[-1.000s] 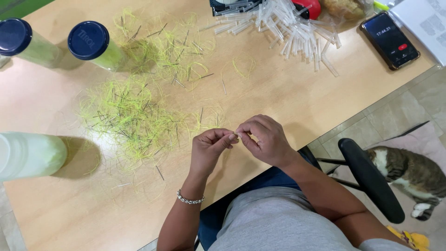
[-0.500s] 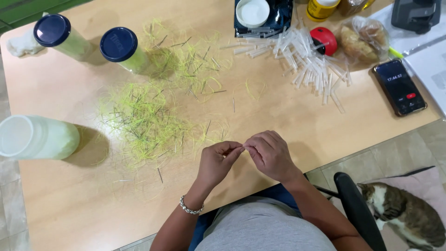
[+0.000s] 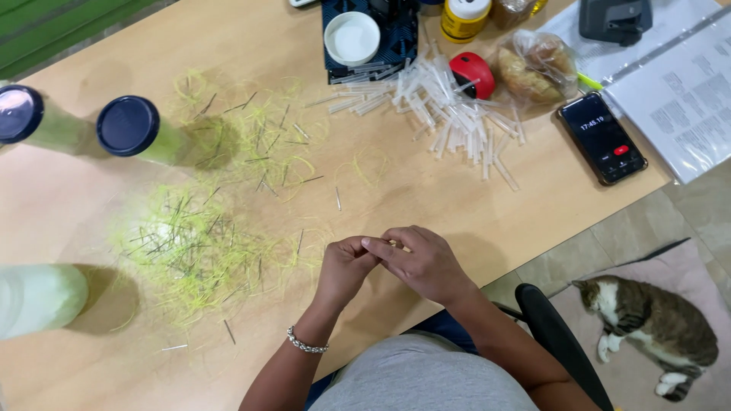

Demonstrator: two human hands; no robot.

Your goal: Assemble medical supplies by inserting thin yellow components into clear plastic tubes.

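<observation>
Head view, looking down at the light wooden tabletop point(image 3: 487, 221). My left hand point(image 3: 346, 266) and right hand point(image 3: 422, 262) meet at the near edge, fingertips pinched together on a small pale piece point(image 3: 394, 244) that barely shows between them. Its material and shape are too small to tell, and so are its long axis and heading. Both hands are closed, thumbs against forefingers. A beaded metal bracelet point(image 3: 306, 343) sits on my left wrist.

Left of the hands lies a loose tangle of thin yellow-green fibres with short dark slivers point(image 3: 190, 247), wispy and flat on the wood (slivers lie at all angles). A second, thinner tangle point(image 3: 259, 144) lies farther back. Two round dark-blue lids cap pale green cylinders point(image 3: 128, 125) point(image 3: 19, 113); a third pale cylinder point(image 3: 38, 298) lies at far left.

Far side: a heap of clear plastic tubes point(image 3: 449, 114), straight and slender, mostly running diagonally. Nearby are a red rounded object point(image 3: 472, 72), a crinkled clear bag of bread point(image 3: 537, 68) and a black smartphone point(image 3: 601, 137). A tabby-and-white cat point(image 3: 655, 327) lies on the floor by the black chair arm point(image 3: 560, 342).
</observation>
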